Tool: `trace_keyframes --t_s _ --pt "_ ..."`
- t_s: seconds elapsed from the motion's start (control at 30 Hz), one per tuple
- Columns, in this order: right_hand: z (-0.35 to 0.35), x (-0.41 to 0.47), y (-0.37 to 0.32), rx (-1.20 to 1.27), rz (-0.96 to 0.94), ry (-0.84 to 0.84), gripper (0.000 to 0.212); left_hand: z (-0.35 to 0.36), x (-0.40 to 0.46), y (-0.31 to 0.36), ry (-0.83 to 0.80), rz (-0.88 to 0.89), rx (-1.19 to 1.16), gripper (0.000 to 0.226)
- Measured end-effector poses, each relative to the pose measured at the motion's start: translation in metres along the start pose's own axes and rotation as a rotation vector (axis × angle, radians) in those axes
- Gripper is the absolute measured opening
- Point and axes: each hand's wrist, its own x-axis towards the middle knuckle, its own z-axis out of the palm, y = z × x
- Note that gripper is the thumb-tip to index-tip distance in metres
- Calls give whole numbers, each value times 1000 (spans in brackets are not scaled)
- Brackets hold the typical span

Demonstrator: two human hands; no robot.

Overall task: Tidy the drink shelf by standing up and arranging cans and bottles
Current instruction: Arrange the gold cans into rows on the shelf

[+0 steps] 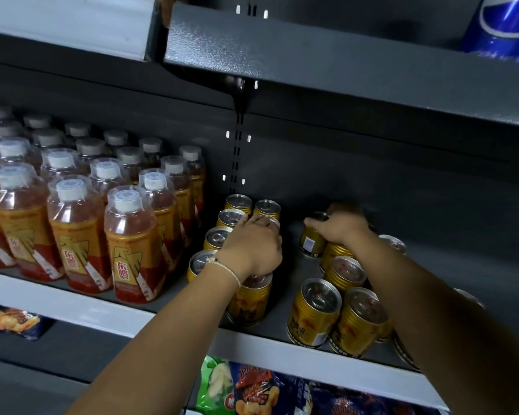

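Observation:
Gold energy-drink cans stand on a dark grey shelf (294, 274). A left group forms two rows running back; its front can (249, 301) stands under my left hand (253, 245), which lies palm-down over the tops of the right row, fingers spread. A right group of upright cans (313, 313) stands near the front edge. Behind them my right hand (339, 226) is closed around the top of a gold can (311, 239) at the back. Rows of orange-labelled bottles (131, 247) with white caps fill the shelf's left part.
A bare strip of shelf runs between the two can groups. The shelf above (312, 58) overhangs close overhead, with a blue soda bottle (504, 25) on it. Snack bags (252, 390) lie on the shelf below. More cans sit partly hidden behind my right forearm.

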Motion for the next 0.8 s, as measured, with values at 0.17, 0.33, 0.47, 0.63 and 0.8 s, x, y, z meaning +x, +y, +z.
trace_keyframes --t_s 0.17,0.33,0.47,0.63,0.8 --pt "-5 7 -7 78 -53 -68 62 3 -1 -1 20 5 -19 55" --pt "-4 9 -2 135 -166 -128 58 5 0 -2 21 7 -14 55" --pt "-2 8 0 150 -209 -136 54 5 0 -2 24 14 -10 55" --pt "2 6 -6 128 -101 -33 75 6 1 -4 24 14 -18 55" --pt "2 6 -12 120 -127 -29 55 8 2 -5 22 15 -18 55"
